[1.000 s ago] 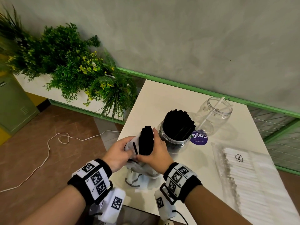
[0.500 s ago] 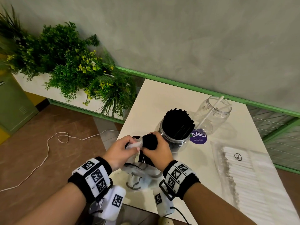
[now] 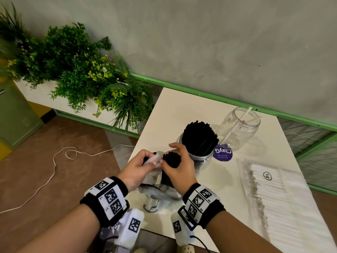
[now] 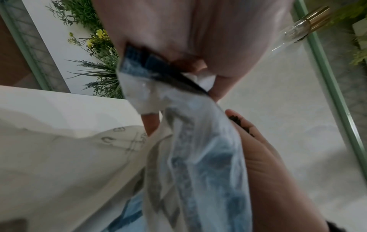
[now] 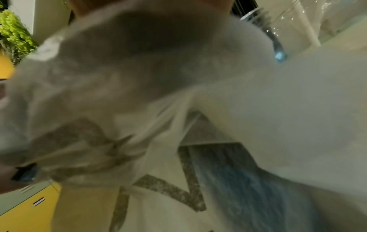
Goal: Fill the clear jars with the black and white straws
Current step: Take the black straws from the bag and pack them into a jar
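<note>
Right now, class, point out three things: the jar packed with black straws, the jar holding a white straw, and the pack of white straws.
Jar of black straws (image 3: 200,156): head view, on its clear wall.
Jar with one white straw (image 3: 235,136): head view, clear side wall.
Pack of white straws (image 3: 284,207): head view, middle of the wrapped stack.

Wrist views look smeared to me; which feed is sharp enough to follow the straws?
Head view: sharp, bundle and both jars clear, edges bowed by the wide lens. Left wrist view: bag blurred but readable. Right wrist view: heavy blur, bag fills it, nothing usable.
</note>
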